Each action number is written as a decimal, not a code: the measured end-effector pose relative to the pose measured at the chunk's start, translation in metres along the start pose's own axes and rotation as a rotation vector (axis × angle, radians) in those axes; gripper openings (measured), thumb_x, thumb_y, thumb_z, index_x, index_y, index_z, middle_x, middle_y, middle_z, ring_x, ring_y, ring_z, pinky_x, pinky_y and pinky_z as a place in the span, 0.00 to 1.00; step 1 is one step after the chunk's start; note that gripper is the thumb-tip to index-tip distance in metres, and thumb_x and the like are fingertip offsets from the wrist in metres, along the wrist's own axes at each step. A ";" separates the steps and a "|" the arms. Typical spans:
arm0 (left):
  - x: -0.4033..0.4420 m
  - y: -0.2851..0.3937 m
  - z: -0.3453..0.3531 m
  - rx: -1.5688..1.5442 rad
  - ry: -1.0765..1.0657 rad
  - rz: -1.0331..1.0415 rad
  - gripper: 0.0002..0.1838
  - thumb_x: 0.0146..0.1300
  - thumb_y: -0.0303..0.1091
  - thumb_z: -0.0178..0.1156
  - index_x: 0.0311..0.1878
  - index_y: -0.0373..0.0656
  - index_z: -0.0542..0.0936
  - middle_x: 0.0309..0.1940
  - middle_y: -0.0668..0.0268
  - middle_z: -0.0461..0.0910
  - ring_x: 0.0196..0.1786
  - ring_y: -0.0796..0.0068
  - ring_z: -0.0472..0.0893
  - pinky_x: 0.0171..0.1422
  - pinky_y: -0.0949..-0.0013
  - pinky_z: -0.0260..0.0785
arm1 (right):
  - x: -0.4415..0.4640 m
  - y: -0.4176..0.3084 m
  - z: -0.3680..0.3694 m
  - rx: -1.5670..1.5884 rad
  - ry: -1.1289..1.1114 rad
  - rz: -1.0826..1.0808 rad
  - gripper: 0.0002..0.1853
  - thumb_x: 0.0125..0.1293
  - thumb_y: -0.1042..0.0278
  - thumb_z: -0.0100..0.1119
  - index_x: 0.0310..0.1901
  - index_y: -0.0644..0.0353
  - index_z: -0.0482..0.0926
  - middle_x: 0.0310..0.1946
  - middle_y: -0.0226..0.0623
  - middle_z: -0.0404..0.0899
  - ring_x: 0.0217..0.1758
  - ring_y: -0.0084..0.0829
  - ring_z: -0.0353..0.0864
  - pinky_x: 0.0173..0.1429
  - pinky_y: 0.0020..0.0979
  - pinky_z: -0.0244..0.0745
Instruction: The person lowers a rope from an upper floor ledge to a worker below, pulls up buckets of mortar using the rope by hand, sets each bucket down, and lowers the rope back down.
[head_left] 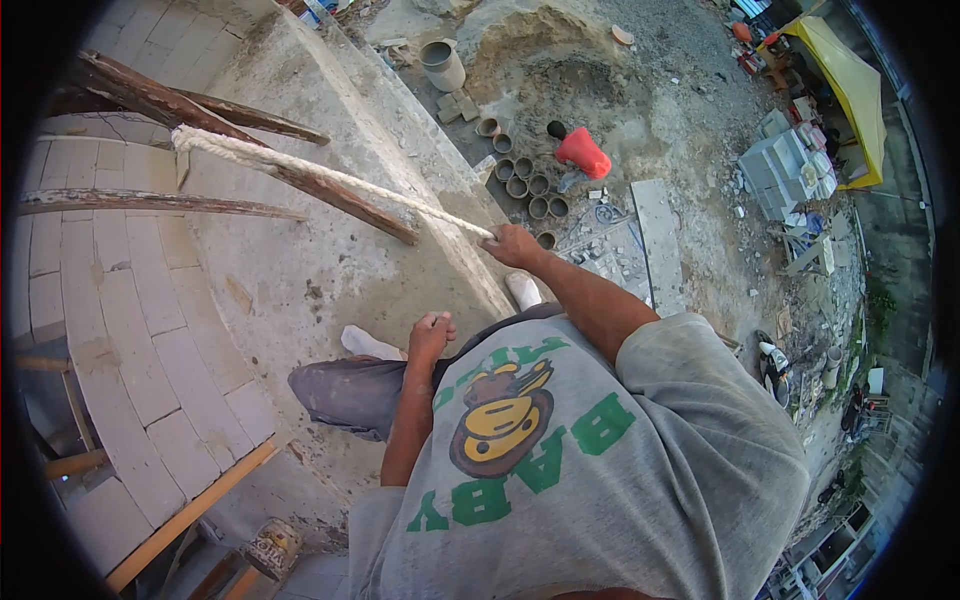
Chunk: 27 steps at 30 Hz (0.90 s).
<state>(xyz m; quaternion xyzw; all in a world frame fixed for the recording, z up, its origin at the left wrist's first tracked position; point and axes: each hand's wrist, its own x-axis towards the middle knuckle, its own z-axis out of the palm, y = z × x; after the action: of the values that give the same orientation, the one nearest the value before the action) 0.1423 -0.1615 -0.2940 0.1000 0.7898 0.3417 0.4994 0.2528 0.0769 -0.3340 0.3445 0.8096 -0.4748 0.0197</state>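
Observation:
My right hand [515, 247] is closed round the end of a thick pale rope [350, 181] that I can see. The rope slants up to the left and passes over a dark wooden pole [345, 205], with a thicker bundle at its far end. In front of my left thigh, my left hand [430, 336] is curled into a loose fist, and nothing shows in it. My feet in pale footwear [368, 343] stand on a rough concrete ledge [350, 275].
More wooden poles [165, 202] jut in from the left over a block wall [130, 290]. A stained bucket [272, 548] sits at lower left. Far below, beyond the ledge edge, a person in a red shirt [583, 152] bends near several round buckets [517, 187]. A yellow canopy [845, 90] stands at upper right.

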 end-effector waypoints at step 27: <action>-0.003 0.007 -0.003 0.048 -0.010 0.013 0.15 0.63 0.41 0.52 0.40 0.38 0.76 0.27 0.65 0.79 0.27 0.79 0.77 0.29 0.76 0.67 | -0.002 -0.006 -0.004 -0.018 0.012 0.007 0.21 0.58 0.47 0.51 0.33 0.60 0.79 0.32 0.53 0.78 0.38 0.52 0.77 0.44 0.45 0.70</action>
<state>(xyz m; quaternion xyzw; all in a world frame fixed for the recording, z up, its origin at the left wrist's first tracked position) 0.1397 -0.1590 -0.2869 0.1188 0.7946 0.3252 0.4987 0.2516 0.0771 -0.3264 0.3498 0.8127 -0.4656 0.0197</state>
